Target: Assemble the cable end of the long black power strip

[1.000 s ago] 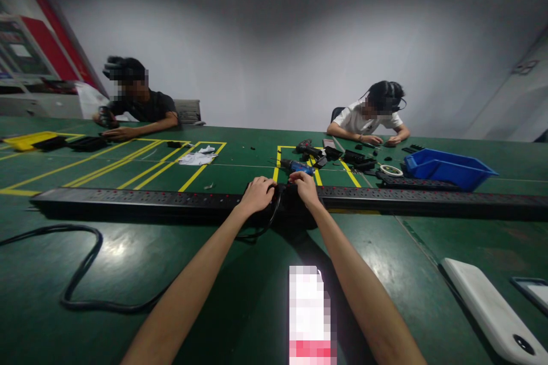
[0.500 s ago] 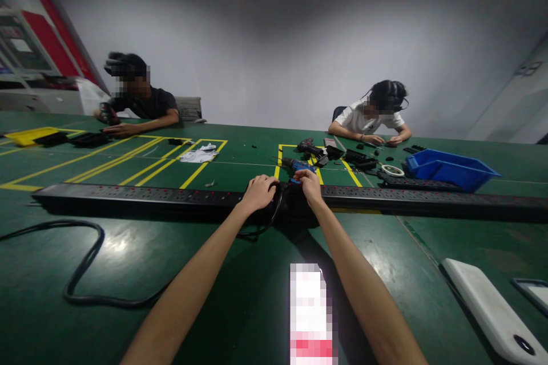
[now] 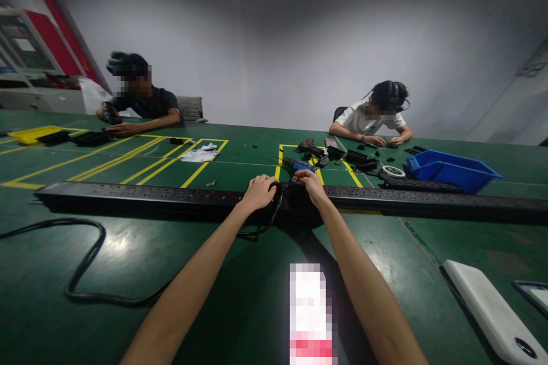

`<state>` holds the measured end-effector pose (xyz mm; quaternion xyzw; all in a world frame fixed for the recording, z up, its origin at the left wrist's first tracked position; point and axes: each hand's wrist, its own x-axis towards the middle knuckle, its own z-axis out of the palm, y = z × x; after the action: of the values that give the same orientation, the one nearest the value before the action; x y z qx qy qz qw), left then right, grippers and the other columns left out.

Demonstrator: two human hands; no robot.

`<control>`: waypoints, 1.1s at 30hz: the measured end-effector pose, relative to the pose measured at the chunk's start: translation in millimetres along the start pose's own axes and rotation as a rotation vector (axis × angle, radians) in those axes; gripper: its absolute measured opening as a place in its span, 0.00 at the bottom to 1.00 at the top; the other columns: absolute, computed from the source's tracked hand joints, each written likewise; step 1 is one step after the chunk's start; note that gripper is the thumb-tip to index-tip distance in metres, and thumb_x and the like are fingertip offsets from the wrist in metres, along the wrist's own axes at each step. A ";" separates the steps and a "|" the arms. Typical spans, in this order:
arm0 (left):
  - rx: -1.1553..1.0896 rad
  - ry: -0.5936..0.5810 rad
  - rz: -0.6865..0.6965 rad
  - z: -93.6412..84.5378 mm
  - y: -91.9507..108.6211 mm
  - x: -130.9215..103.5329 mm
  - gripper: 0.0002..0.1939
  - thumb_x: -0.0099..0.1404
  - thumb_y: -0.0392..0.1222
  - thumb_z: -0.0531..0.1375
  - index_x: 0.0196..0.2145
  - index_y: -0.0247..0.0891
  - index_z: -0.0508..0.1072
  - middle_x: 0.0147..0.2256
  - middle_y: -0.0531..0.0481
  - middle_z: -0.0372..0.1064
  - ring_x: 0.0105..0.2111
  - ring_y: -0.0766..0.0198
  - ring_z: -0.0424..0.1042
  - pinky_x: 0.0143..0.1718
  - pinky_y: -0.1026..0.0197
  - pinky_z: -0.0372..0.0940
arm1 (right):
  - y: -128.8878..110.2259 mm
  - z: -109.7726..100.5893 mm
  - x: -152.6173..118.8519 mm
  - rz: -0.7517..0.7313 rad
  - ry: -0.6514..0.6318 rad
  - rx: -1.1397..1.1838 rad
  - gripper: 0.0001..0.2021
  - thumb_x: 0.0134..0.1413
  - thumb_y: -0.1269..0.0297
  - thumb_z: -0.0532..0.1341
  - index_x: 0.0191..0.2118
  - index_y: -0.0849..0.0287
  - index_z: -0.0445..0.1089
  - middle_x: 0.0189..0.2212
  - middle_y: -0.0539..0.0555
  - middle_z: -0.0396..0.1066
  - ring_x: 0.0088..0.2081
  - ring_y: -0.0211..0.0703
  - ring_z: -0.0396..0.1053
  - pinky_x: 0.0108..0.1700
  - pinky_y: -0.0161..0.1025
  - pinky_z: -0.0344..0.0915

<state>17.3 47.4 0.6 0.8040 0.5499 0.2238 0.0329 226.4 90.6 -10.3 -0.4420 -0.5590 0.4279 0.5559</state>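
A long black power strip (image 3: 149, 197) with rows of sockets and red marks lies across the green table. My left hand (image 3: 260, 191) rests on it near its middle, fingers bent over the top beside a black cable (image 3: 279, 205). Just to the right, my right hand (image 3: 309, 182) is held at the strip with thumb and fingers pinched together; what they hold, if anything, is too small to make out. A blue power drill (image 3: 299, 166) lies right behind my right hand.
Beyond the strip are a dark drill (image 3: 311, 149), black parts (image 3: 362, 159), a tape roll (image 3: 393, 171), a blue bin (image 3: 454, 170) and white papers (image 3: 200, 154). A white device (image 3: 488, 308) and a lit screen (image 3: 310, 313) lie nearer. Two people sit across the table.
The view has shifted very slightly. Both my hands stay at nearly the same spots on the strip, with the right forearm turned a little.
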 end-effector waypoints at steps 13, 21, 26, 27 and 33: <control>0.006 -0.003 0.008 1.5 -0.8 0.4 0.16 0.71 0.46 0.50 0.51 0.46 0.73 0.48 0.44 0.69 0.50 0.52 0.66 0.55 0.48 0.58 | -12.8 10.7 -28.8 -0.217 -0.082 -1.099 0.17 0.57 0.73 0.48 0.46 0.57 0.70 0.45 0.57 0.72 0.47 0.48 0.67 0.51 0.43 0.60; 0.030 -0.025 0.003 -0.3 -0.2 1.8 0.17 0.70 0.47 0.51 0.52 0.48 0.72 0.49 0.45 0.69 0.51 0.52 0.66 0.54 0.48 0.58 | -26.0 19.0 -45.9 -0.160 -0.058 -1.378 0.16 0.64 0.67 0.47 0.52 0.56 0.66 0.49 0.61 0.68 0.49 0.55 0.63 0.51 0.50 0.55; 0.059 -0.046 0.016 -1.4 -2.3 2.9 0.17 0.70 0.47 0.50 0.52 0.49 0.72 0.51 0.46 0.68 0.51 0.51 0.66 0.55 0.48 0.57 | -27.1 19.2 -46.8 -0.164 -0.053 -1.382 0.16 0.64 0.66 0.47 0.52 0.56 0.65 0.49 0.61 0.67 0.49 0.55 0.62 0.50 0.49 0.55; 0.061 -0.051 0.022 -1.5 -3.1 3.1 0.17 0.70 0.47 0.50 0.53 0.49 0.71 0.51 0.47 0.68 0.51 0.52 0.66 0.55 0.48 0.57 | -27.4 19.2 -47.0 -0.161 -0.056 -1.384 0.16 0.64 0.66 0.47 0.52 0.56 0.65 0.50 0.61 0.67 0.49 0.55 0.62 0.50 0.49 0.55; 0.046 -0.058 0.051 -2.6 -4.5 1.9 0.18 0.70 0.47 0.49 0.54 0.49 0.70 0.52 0.48 0.70 0.53 0.52 0.65 0.56 0.48 0.57 | -27.4 19.7 -48.0 -0.160 -0.061 -1.388 0.17 0.65 0.66 0.46 0.53 0.56 0.65 0.50 0.61 0.67 0.50 0.54 0.62 0.51 0.49 0.55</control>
<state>12.8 50.4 2.2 0.8244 0.5332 0.1885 0.0247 205.8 37.6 4.3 -0.6403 -0.7492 -0.0581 0.1588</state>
